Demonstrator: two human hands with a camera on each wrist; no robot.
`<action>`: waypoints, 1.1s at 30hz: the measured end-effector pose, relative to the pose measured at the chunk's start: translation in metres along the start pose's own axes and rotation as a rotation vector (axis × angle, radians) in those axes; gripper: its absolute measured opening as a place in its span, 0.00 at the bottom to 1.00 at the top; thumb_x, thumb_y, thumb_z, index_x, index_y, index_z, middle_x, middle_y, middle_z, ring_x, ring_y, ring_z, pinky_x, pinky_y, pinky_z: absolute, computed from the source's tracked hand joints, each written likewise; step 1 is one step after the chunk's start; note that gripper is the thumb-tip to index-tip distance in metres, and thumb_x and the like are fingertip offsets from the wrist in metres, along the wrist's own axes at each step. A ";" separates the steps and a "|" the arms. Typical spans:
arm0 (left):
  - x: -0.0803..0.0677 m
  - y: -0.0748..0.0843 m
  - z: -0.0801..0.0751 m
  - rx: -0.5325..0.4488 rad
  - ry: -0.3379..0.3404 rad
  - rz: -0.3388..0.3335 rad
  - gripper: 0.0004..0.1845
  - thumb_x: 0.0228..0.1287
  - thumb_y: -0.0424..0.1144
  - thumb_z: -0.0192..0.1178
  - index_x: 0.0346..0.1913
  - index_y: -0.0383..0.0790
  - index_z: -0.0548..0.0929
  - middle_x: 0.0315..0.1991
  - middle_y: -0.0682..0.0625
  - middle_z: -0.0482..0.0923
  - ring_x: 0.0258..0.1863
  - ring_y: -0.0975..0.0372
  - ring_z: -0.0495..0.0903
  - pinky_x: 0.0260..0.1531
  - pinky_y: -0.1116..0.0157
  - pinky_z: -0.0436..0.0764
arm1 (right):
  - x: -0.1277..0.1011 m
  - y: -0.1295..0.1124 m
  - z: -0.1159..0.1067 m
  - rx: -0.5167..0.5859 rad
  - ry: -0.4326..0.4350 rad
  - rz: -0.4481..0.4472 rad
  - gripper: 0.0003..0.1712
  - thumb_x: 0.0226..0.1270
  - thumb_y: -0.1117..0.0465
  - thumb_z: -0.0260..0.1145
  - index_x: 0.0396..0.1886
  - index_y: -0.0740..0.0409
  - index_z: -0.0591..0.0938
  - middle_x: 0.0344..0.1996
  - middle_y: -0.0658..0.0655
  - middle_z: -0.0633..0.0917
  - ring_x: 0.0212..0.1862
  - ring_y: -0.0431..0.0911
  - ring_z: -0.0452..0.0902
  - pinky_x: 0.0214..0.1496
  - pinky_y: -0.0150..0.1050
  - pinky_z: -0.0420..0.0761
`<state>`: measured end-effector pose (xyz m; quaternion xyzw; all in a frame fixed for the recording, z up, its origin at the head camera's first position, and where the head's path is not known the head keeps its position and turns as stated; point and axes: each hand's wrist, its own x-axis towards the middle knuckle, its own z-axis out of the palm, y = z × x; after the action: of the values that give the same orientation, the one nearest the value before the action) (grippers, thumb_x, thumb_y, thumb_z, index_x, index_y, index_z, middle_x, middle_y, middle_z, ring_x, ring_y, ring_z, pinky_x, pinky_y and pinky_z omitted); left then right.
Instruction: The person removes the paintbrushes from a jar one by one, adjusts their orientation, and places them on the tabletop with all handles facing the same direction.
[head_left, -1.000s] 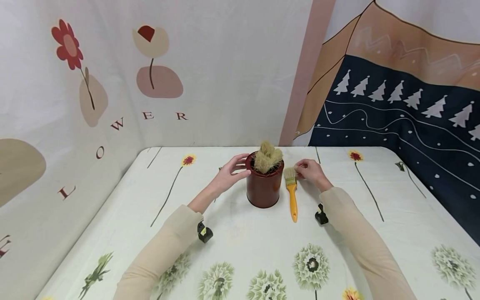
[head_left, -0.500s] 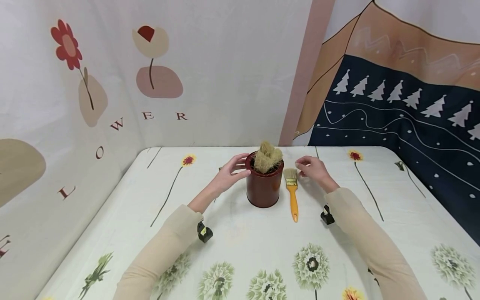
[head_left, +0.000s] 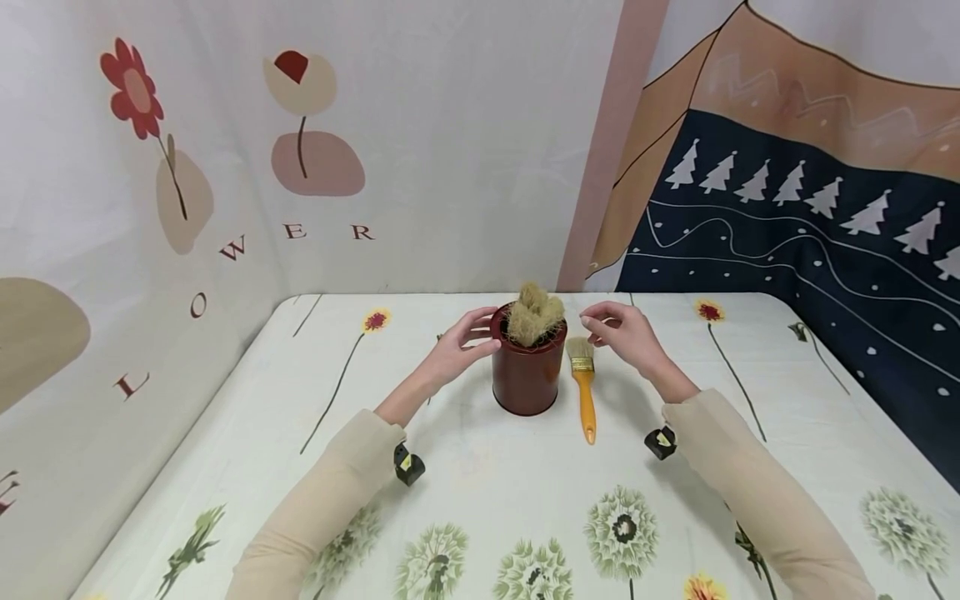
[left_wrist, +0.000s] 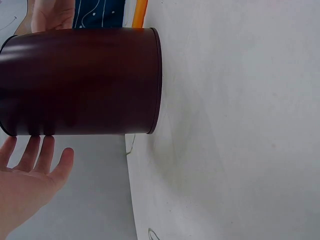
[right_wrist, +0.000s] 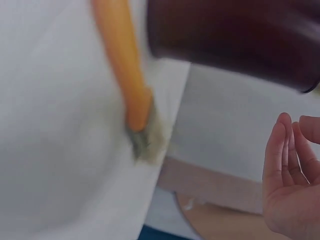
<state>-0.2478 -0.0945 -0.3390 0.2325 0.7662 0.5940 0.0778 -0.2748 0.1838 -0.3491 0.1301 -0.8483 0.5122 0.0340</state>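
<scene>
The spread left hand (head_left: 457, 345) touches the pot (head_left: 527, 382); what the right hand (head_left: 624, 335) pinches, if anything, I cannot tell.

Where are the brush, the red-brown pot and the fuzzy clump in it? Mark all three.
Brush (head_left: 584, 390), head view: handle, near the metal band.
Red-brown pot (left_wrist: 80, 82), left wrist view: side wall.
Fuzzy clump (head_left: 533, 323), head view: its middle.

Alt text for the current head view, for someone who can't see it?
A person's left hand touches a dark red pot holding a fuzzy tan plant; their right hand hovers opposite. A yellow-handled brush lies beside the pot on a flower-printed cloth.
</scene>
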 end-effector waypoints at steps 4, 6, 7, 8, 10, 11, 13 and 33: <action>0.000 0.001 0.000 -0.001 -0.001 0.003 0.29 0.62 0.36 0.54 0.64 0.37 0.57 0.59 0.39 0.60 0.57 0.51 0.62 0.53 0.57 0.65 | -0.010 -0.013 0.002 0.039 0.013 -0.044 0.15 0.63 0.59 0.58 0.44 0.65 0.76 0.36 0.62 0.78 0.32 0.53 0.76 0.36 0.33 0.78; 0.001 0.001 0.000 0.000 -0.002 0.006 0.29 0.62 0.36 0.54 0.65 0.37 0.57 0.59 0.39 0.60 0.57 0.50 0.62 0.53 0.57 0.65 | -0.016 -0.023 0.003 0.066 0.017 -0.060 0.15 0.63 0.59 0.58 0.44 0.66 0.76 0.35 0.63 0.78 0.33 0.55 0.76 0.36 0.35 0.78; 0.001 0.001 0.000 -0.001 -0.003 0.008 0.29 0.62 0.35 0.54 0.65 0.37 0.57 0.59 0.39 0.60 0.57 0.50 0.62 0.53 0.57 0.65 | -0.020 -0.030 0.004 0.078 0.019 -0.068 0.15 0.63 0.61 0.58 0.44 0.67 0.76 0.35 0.64 0.78 0.33 0.57 0.76 0.36 0.36 0.78; 0.001 0.000 0.000 -0.001 -0.003 0.010 0.29 0.62 0.35 0.54 0.65 0.37 0.57 0.59 0.38 0.60 0.57 0.50 0.62 0.53 0.57 0.65 | -0.023 -0.033 0.005 0.088 0.022 -0.074 0.14 0.63 0.61 0.58 0.44 0.67 0.76 0.34 0.64 0.78 0.32 0.55 0.76 0.36 0.36 0.78; 0.001 0.000 0.000 -0.003 -0.004 0.012 0.29 0.62 0.35 0.54 0.64 0.36 0.57 0.59 0.38 0.60 0.57 0.50 0.62 0.53 0.57 0.65 | -0.028 -0.042 0.007 0.105 0.022 -0.083 0.14 0.63 0.63 0.58 0.44 0.69 0.76 0.34 0.66 0.78 0.32 0.56 0.76 0.36 0.37 0.78; 0.001 0.000 0.000 -0.003 -0.004 0.012 0.29 0.62 0.35 0.54 0.65 0.37 0.57 0.59 0.38 0.60 0.57 0.50 0.62 0.53 0.57 0.65 | -0.032 -0.048 0.008 0.109 0.023 -0.084 0.13 0.63 0.64 0.57 0.44 0.70 0.76 0.34 0.66 0.78 0.31 0.56 0.76 0.36 0.37 0.78; 0.001 0.000 0.000 -0.004 -0.004 0.012 0.29 0.62 0.35 0.54 0.64 0.37 0.57 0.59 0.38 0.60 0.57 0.50 0.62 0.53 0.57 0.65 | -0.036 -0.056 0.010 0.125 0.025 -0.098 0.12 0.62 0.67 0.57 0.43 0.71 0.76 0.32 0.66 0.77 0.30 0.53 0.76 0.35 0.36 0.78; 0.001 0.000 0.000 0.009 0.002 0.006 0.29 0.62 0.36 0.54 0.64 0.37 0.57 0.59 0.39 0.60 0.56 0.51 0.62 0.53 0.57 0.66 | -0.052 -0.096 0.041 0.016 0.135 -0.280 0.15 0.55 0.70 0.63 0.44 0.71 0.78 0.25 0.59 0.78 0.27 0.48 0.73 0.29 0.28 0.74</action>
<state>-0.2485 -0.0942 -0.3394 0.2344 0.7683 0.5910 0.0741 -0.1968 0.1154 -0.2957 0.2126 -0.8135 0.5168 0.1612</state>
